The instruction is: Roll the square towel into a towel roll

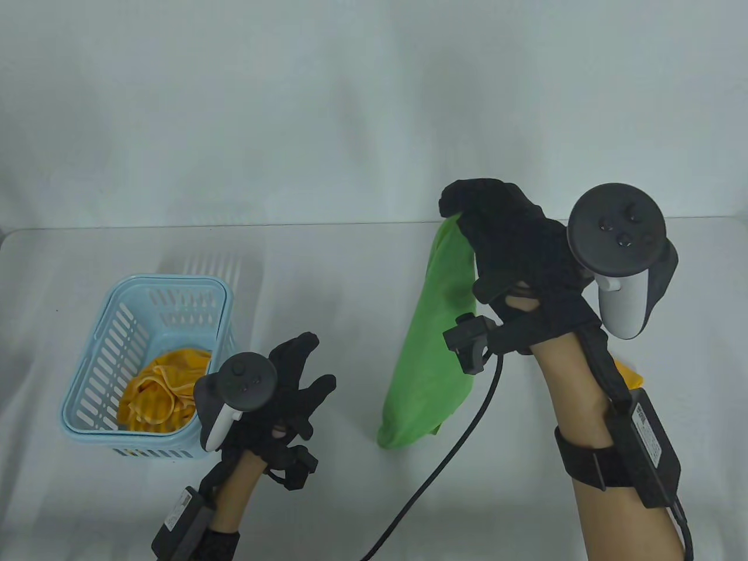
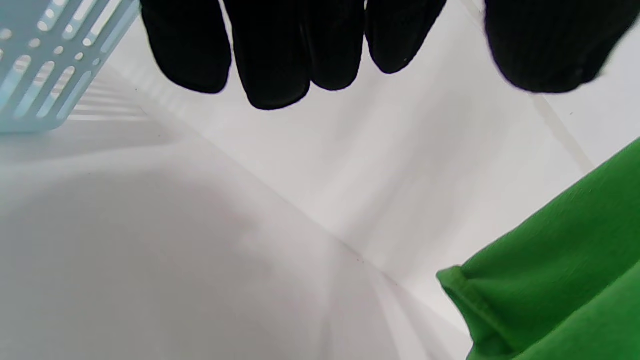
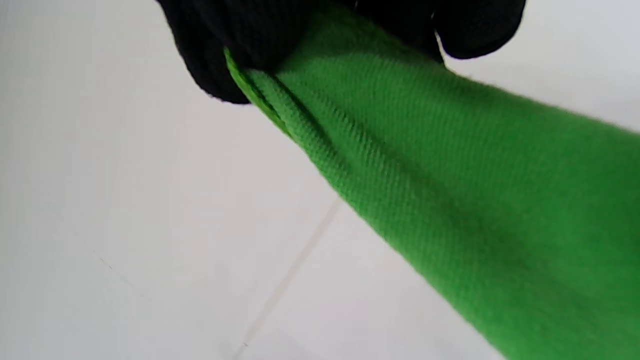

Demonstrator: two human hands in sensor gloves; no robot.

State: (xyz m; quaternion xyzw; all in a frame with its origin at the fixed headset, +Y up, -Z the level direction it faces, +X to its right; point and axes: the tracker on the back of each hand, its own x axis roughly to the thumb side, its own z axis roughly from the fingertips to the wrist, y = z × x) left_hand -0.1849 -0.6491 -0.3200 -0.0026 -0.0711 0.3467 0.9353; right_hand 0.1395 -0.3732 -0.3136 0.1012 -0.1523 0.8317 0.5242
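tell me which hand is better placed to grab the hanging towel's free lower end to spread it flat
Left. The right hand already pinches the green towel by its top. The left hand is open, holds nothing, and hovers beside the towel's lower end.

Bright, even light; soft shadows; wrist views w/ slight blur.

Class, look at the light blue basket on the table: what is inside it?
Inside the basket lies a crumpled yellow-orange cloth. Whatever lies under that cloth is covered and cannot be seen.
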